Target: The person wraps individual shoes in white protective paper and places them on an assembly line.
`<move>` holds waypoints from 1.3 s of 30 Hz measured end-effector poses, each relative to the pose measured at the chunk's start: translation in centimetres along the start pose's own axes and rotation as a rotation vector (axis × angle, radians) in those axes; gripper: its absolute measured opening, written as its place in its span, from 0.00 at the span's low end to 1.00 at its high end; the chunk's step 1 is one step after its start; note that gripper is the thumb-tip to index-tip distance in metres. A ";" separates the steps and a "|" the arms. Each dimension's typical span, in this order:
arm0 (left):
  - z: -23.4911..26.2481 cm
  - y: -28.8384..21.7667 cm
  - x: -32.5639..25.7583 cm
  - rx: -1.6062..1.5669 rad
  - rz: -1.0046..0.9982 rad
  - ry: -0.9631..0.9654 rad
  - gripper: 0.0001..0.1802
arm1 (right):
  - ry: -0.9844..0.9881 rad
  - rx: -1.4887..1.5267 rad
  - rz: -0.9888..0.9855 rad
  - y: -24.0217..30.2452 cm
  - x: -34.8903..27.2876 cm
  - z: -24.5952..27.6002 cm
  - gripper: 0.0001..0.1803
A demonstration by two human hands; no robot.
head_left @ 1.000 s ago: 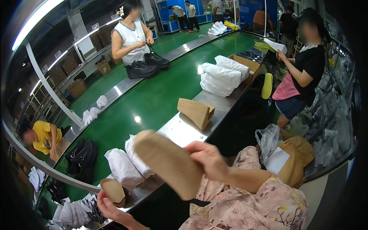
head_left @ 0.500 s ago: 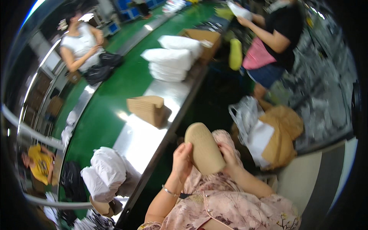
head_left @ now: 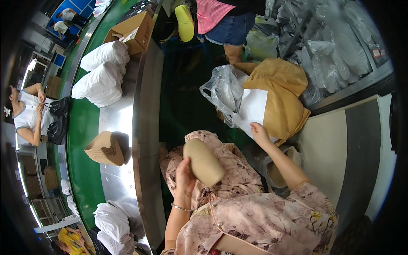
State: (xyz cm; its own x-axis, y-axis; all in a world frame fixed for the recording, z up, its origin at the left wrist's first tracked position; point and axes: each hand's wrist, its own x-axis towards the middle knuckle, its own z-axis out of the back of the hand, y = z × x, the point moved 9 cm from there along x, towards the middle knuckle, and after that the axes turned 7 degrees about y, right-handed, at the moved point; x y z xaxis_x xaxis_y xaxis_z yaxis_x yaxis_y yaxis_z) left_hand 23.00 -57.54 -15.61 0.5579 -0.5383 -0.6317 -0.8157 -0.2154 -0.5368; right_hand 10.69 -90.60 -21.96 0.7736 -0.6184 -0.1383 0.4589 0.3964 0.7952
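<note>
My left hand (head_left: 185,177) grips a tan, curved cardboard piece (head_left: 204,162) with one rounded end, held above my lap. The thumb lies along its near left side. Out to the right, my right hand (head_left: 261,135) has its fingers closed at the lower edge of a white paper sheet (head_left: 253,106). That sheet lies against a large brown paper sack (head_left: 278,85). A crumpled clear plastic bag (head_left: 225,91) sits at the sack's left side.
Left of me runs a metal-edged bench (head_left: 146,127) beside a green belt (head_left: 85,127). On it stand nested tan cardboard pieces (head_left: 106,148), white wrapped bundles (head_left: 100,83) and an open carton (head_left: 138,36). A rack of plastic-wrapped items (head_left: 340,55) stands far right. Co-workers are across the belt and ahead.
My right hand has let go of the cardboard piece and reached right to the white paper. My left hand still holds the piece. The view has turned to the right.
</note>
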 end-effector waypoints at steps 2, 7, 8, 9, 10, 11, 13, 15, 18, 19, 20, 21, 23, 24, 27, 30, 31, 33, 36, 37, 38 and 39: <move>0.4 2.2 1.3 0.039 0.025 0.005 0.25 | -0.010 -0.058 0.181 2.1 2.7 -2.7 0.11; -1.9 3.3 1.3 0.021 0.081 -0.009 0.19 | 0.160 -0.232 0.013 -5.2 6.9 -8.4 0.18; -2.3 3.2 1.3 -0.014 0.086 0.006 0.18 | 0.230 -0.365 -0.028 -6.0 6.7 -9.3 0.22; -2.1 3.1 1.6 -0.020 0.066 0.013 0.18 | 0.327 -0.495 0.000 -6.5 5.9 -10.3 0.25; -1.8 3.2 1.6 -0.026 0.064 0.018 0.18 | 0.473 -0.446 -0.139 -7.8 5.4 -11.2 0.27; -1.9 3.5 1.8 -0.024 0.076 0.027 0.18 | 0.572 -0.205 -0.265 -9.9 5.2 -12.4 0.27; -2.3 3.6 2.2 -0.041 0.051 0.049 0.17 | 0.528 -0.254 -0.192 -9.7 5.0 -12.3 0.26; -2.3 4.5 2.8 -0.061 0.059 0.036 0.13 | 0.479 -0.292 -0.168 -9.6 4.7 -11.5 0.24; -2.5 5.9 3.5 -0.078 0.122 0.081 0.10 | 0.379 -0.303 -0.171 -9.0 4.5 -10.1 0.21; -2.6 5.9 3.6 -0.075 0.106 0.055 0.09 | 0.326 -0.292 -0.155 -9.0 4.6 -9.6 0.19; -2.6 5.8 3.7 -0.073 0.112 0.067 0.09 | 0.274 -0.281 -0.139 -8.9 4.7 -9.1 0.17; -2.9 5.7 3.8 -0.071 0.123 0.083 0.10 | 0.238 -0.225 -0.178 -9.5 4.7 -8.7 0.16; -3.2 5.5 3.7 -0.072 0.141 0.090 0.10 | 0.168 -0.112 -0.253 -10.7 4.9 -8.0 0.14; -3.9 4.5 3.2 -0.071 0.146 0.085 0.10 | 0.203 -0.184 -0.202 -10.3 5.1 -8.1 0.13; -4.8 4.0 2.6 -0.054 0.159 0.092 0.09 | 0.280 -0.328 -0.094 -8.8 5.3 -8.3 0.11; -4.8 4.0 2.6 -0.070 0.152 0.122 0.08 | 0.282 -0.424 -0.162 -9.9 5.4 -8.2 0.11; -5.0 4.0 2.5 -0.086 0.155 0.137 0.08 | 0.276 -0.419 -0.157 -10.0 5.4 -8.1 0.10; -5.0 3.8 2.2 -0.083 0.175 0.142 0.08 | 0.254 -0.403 -0.153 -10.2 5.5 -7.7 0.10; -5.1 3.3 1.5 -0.039 0.195 0.113 0.09 | 0.116 -0.263 -0.238 -11.7 5.5 -5.8 0.09; -5.0 3.0 1.1 -0.037 0.182 0.103 0.09 | -0.013 -0.187 -0.217 -11.5 5.5 -4.8 0.08; -4.8 2.8 0.9 -0.035 0.169 0.093 0.09 | -0.093 -0.114 -0.230 -11.8 5.0 -4.1 0.09; -4.5 2.8 1.0 -0.034 0.161 0.098 0.09 | -0.169 -0.043 -0.235 -10.7 4.7 -3.1 0.09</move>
State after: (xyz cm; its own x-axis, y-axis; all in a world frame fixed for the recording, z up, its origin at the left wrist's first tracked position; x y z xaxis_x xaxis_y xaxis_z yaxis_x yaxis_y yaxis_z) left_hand 20.56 -62.34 -15.23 0.4034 -0.6445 -0.6495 -0.8989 -0.1464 -0.4130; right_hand 10.79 -95.63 -32.95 0.5615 -0.7996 -0.2128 0.6382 0.2547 0.7265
